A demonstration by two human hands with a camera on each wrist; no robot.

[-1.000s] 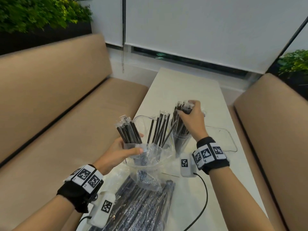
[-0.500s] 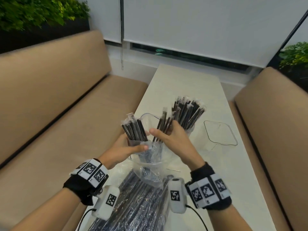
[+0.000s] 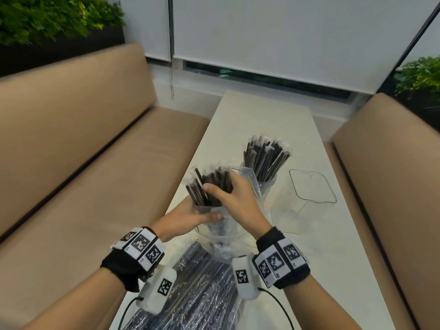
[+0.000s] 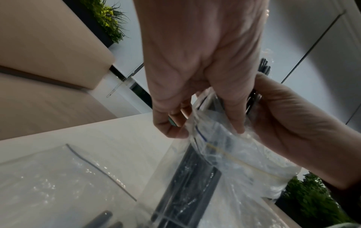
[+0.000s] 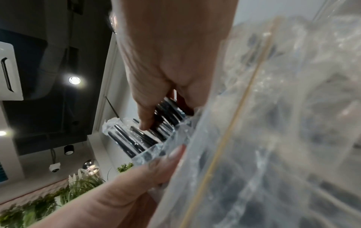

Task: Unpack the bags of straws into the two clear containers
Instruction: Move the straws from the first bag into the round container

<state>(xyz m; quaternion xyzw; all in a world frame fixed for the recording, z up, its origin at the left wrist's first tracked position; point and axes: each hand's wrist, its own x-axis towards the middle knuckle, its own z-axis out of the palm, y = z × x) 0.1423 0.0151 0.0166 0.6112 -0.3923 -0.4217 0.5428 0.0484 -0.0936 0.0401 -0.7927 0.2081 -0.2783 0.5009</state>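
Table (image 3: 262, 120) is running btwn 2 benches, 1 on each side. On it, round container (image 3: 267, 184) w/ straws (image 3: 266, 158) is standing behind the open bag (image 3: 221, 225); empty container (image 3: 312, 186) is sitting to its right. Another bag (image 3: 202, 294) is lying nearest, at the front.

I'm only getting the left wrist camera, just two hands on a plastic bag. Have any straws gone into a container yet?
Observer: Yes. In the head view, a round clear container beyond the hands holds a thick fan of wrapped straws.
Operator: And the other container?
Observer: The square clear container stands to the right of the round one, with nothing in it.
Operator: What has the right hand got?
Observer: The right wrist view shows the right hand gripping a bundle of straws near its tops, where it sticks out of the bag.
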